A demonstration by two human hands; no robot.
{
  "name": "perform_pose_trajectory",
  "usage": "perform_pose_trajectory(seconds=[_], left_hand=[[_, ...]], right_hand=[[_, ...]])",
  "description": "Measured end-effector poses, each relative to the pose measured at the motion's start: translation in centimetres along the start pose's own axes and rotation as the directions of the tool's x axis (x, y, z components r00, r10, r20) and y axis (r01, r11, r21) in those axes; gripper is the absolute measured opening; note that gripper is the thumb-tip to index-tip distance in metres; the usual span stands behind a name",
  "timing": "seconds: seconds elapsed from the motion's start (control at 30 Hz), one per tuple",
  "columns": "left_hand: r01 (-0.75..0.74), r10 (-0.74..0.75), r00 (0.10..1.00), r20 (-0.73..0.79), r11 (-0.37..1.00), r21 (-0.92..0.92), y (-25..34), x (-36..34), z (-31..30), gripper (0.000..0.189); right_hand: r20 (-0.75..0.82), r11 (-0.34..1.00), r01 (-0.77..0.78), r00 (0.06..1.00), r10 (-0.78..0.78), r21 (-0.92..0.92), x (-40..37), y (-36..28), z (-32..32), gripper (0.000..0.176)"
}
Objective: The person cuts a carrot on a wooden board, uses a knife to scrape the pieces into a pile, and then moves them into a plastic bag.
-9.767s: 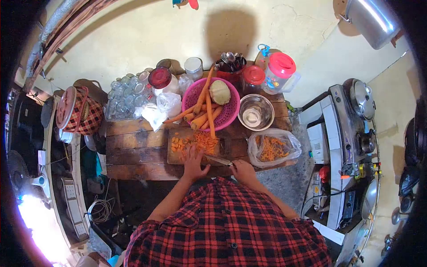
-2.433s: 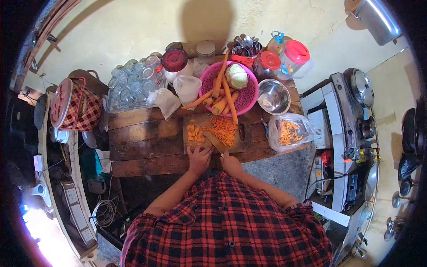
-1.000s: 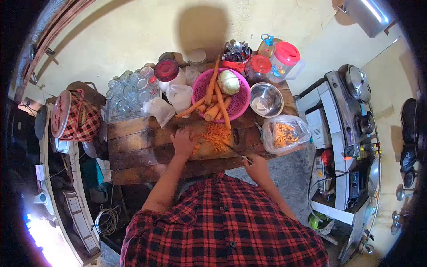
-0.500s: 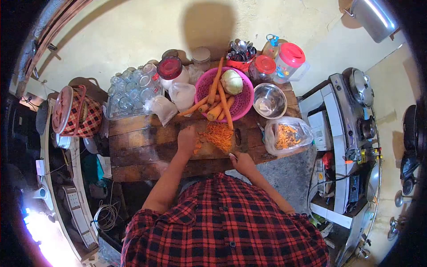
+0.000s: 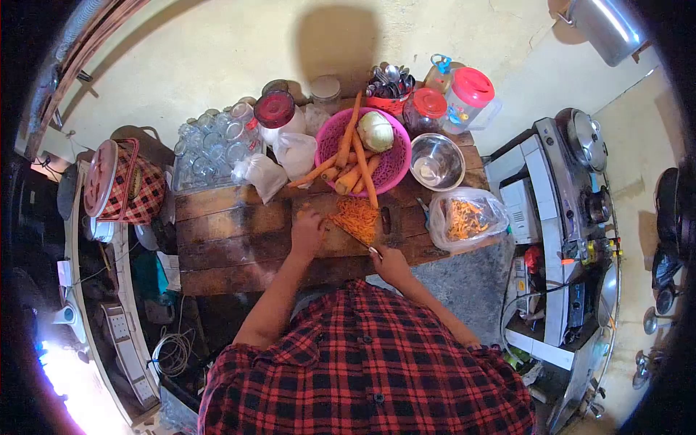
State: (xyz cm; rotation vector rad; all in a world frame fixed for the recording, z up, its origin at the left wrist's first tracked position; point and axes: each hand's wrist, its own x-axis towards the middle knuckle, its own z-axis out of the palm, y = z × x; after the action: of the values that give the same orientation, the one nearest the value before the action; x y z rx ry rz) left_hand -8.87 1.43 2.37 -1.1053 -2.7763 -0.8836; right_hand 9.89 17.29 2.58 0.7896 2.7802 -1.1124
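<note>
My right hand is closed around the handle of a knife, whose blade slants up and left along the chopped carrot. The chopped carrot lies heaped on a wooden cutting board with a slot at its right end. At the board's left side, my left hand has its fingers curled over a piece of carrot, mostly hidden, with a little orange showing at the fingertips. Just beyond the board, a pink basket holds several whole carrots and a pale cabbage.
To the right stand a steel bowl and a plastic bag of cut carrot. Knotted bags, a red-lidded jar and a tray of glasses are at the left. A pitcher stands behind. A stove is at far right.
The knife blade now shows, lying against the left edge of the chopped carrot. My right hand has moved slightly up, and my left hand has shifted only a little.
</note>
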Motion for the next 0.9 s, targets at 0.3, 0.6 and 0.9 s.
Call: perform_pose_trajectory(seconds=[0.3, 0.6, 0.9], left_hand=[[-0.318, 0.344, 0.935, 0.089, 0.922, -0.219, 0.7, -5.5, 2.6, 0.022], [-0.328, 0.343, 0.938, 0.052, 0.926, -0.19, 1.5, -5.2, 2.3, 0.016], [-0.215, 0.199, 0.974, -0.106, 0.961, -0.174, 1.3, -6.1, 3.3, 0.012]], right_hand=[[0.069, 1.0, 0.003, 0.998, -0.005, 0.02, -1.3, 0.3, -0.8, 0.031], [0.099, 0.997, 0.035, 0.994, -0.041, 0.065, -1.7, -1.0, 1.5, 0.025], [0.178, 1.0, 0.024, 0.984, -0.021, -0.015, -2.2, -1.2, 1.7, 0.024]])
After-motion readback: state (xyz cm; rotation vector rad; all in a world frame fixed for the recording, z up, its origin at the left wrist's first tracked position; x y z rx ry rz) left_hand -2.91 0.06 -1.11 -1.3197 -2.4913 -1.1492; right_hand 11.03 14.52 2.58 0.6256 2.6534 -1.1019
